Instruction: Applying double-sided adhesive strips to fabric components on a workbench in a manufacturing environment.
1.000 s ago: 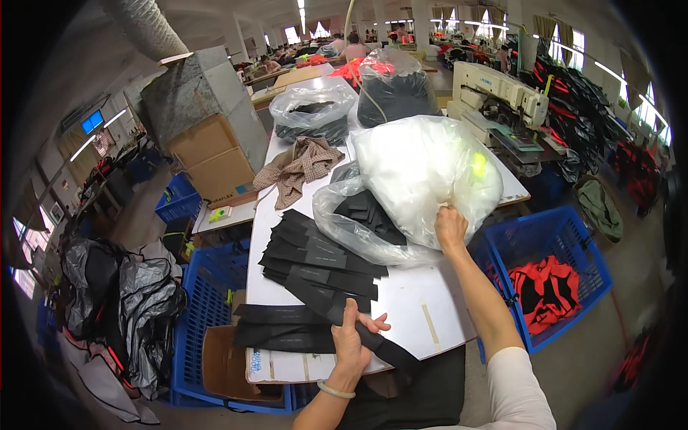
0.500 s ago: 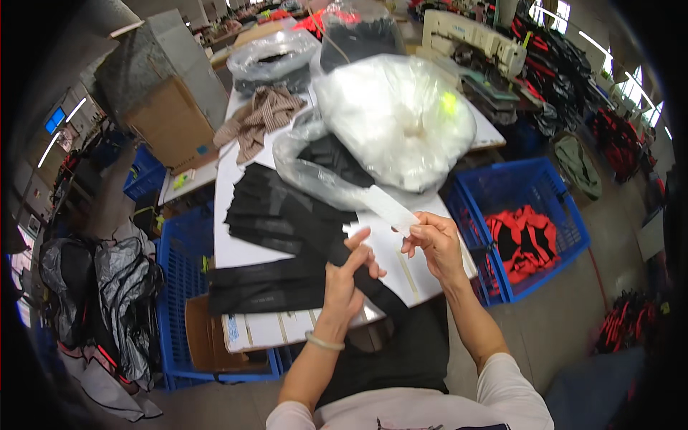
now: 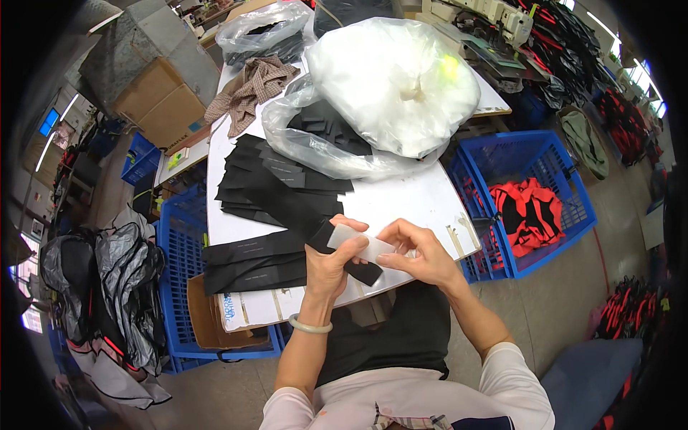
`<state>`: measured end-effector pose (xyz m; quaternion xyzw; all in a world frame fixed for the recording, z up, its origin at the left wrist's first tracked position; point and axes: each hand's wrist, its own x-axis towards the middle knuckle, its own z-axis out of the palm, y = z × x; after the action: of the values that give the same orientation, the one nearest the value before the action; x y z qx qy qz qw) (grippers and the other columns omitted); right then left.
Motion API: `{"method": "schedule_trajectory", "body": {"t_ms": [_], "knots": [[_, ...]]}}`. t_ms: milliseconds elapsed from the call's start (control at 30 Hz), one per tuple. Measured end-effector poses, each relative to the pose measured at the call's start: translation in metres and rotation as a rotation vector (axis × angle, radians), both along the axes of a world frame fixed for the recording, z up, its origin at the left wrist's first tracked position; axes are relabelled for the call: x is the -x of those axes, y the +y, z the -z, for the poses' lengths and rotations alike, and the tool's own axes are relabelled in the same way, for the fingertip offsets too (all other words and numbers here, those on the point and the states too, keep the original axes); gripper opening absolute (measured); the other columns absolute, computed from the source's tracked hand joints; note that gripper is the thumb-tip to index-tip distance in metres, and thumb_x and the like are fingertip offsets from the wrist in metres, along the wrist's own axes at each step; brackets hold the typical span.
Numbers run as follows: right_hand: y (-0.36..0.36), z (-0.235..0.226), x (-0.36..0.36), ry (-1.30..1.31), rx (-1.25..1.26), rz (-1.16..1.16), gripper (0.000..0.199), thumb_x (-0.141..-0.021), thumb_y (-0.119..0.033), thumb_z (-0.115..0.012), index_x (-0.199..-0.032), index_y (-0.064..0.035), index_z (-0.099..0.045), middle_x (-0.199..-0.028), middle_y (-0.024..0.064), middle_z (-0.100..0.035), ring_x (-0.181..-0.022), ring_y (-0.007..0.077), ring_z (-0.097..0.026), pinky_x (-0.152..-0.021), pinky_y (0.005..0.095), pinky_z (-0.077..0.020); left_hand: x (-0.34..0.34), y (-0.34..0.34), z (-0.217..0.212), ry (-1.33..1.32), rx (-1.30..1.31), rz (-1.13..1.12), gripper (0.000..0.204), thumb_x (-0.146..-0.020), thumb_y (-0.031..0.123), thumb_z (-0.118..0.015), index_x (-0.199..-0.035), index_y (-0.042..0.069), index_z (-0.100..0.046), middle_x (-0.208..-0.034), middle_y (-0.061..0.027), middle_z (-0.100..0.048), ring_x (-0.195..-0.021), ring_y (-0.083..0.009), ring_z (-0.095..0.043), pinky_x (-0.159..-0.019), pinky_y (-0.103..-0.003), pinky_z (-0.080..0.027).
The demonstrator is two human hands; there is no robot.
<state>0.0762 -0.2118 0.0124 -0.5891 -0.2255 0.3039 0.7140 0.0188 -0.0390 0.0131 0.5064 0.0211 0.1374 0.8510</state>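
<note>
Both of my hands meet above the near edge of the white table (image 3: 444,208). My left hand (image 3: 328,265) is closed round a black fabric strip (image 3: 287,204), whose short end pokes out below the fingers. Its thumb presses a small white translucent piece (image 3: 374,249) against the strip. With fingertips pinched, my right hand (image 3: 426,254) grips the right end of that white piece. Overlapping black strips (image 3: 244,168) are fanned out to the left, and more black strips (image 3: 247,264) lie along the near left edge. Fingers partly hide where the piece meets the strip.
A bulging clear plastic bag (image 3: 387,79) of white material fills the table's far side. Left of it lies a brown checked cloth (image 3: 252,93). Blue crates stand at both sides; the right crate (image 3: 527,265) holds red and black pieces. Behind is a sewing machine (image 3: 494,18).
My left hand has picked up a black strip and closed on it. My right hand has brought the white piece down and left onto the strip. The whole view has shifted slightly.
</note>
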Motion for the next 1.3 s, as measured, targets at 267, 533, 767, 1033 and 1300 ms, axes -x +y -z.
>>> {"method": "schedule_trajectory", "body": {"t_ms": [267,533,767,1033,1300], "knots": [[0.002,0.012,-0.003,0.229,-0.232,0.053,0.012,-0.085,-0.006,-0.070,-0.092,0.0031,-0.066,-0.079,0.0052,-0.067,-0.065,0.0070,-0.061,-0.056,0.0202,-0.0477,0.012,-0.008,-0.004,0.055,0.048,0.137,0.029,-0.072,-0.006,-0.069,-0.100,-0.009,-0.063,-0.075,-0.0084,-0.062,-0.057,-0.0143,-0.058,-0.054,-0.024,-0.047],[0.004,0.001,0.006,0.092,-0.156,0.010,0.014,-0.086,-0.008,-0.070,-0.093,0.0034,-0.066,-0.077,0.0046,-0.065,-0.061,0.0052,-0.058,-0.050,0.0191,-0.0457,0.016,-0.007,-0.004,0.032,0.035,0.042,0.033,-0.067,-0.007,-0.075,-0.098,-0.008,-0.063,-0.072,-0.0086,-0.061,-0.056,-0.0139,-0.058,-0.052,-0.024,-0.046],[-0.003,-0.002,0.006,0.025,-0.061,0.031,0.015,-0.086,-0.010,-0.072,-0.092,0.0022,-0.066,-0.079,0.0032,-0.064,-0.066,0.0066,-0.058,-0.055,0.0213,-0.0460,0.018,-0.011,-0.005,0.080,-0.006,0.026,0.024,-0.071,-0.006,-0.075,-0.093,-0.004,-0.064,-0.074,-0.0067,-0.062,-0.056,-0.0115,-0.056,-0.052,-0.024,-0.046],[0.003,-0.008,0.018,-0.708,0.200,0.239,0.018,-0.079,-0.008,-0.076,-0.092,0.0003,-0.068,-0.082,0.0069,-0.069,-0.070,0.0125,-0.065,-0.062,0.0253,-0.0492,0.017,-0.023,0.001,0.125,0.051,-0.065,0.024,-0.075,-0.006,-0.074,-0.088,0.003,-0.056,-0.079,-0.0073,-0.064,-0.062,-0.0087,-0.057,-0.054,-0.021,-0.045],[-0.002,-0.015,0.011,-0.187,0.105,0.074,0.015,-0.077,-0.003,-0.076,-0.087,0.0048,-0.068,-0.073,0.0101,-0.069,-0.060,0.0124,-0.065,-0.054,0.0220,-0.0499,0.017,-0.019,-0.001,0.132,0.052,-0.029,0.021,-0.074,-0.003,-0.075,-0.084,0.002,-0.057,-0.076,-0.0070,-0.064,-0.059,-0.0094,-0.056,-0.053,-0.021,-0.044]]}}
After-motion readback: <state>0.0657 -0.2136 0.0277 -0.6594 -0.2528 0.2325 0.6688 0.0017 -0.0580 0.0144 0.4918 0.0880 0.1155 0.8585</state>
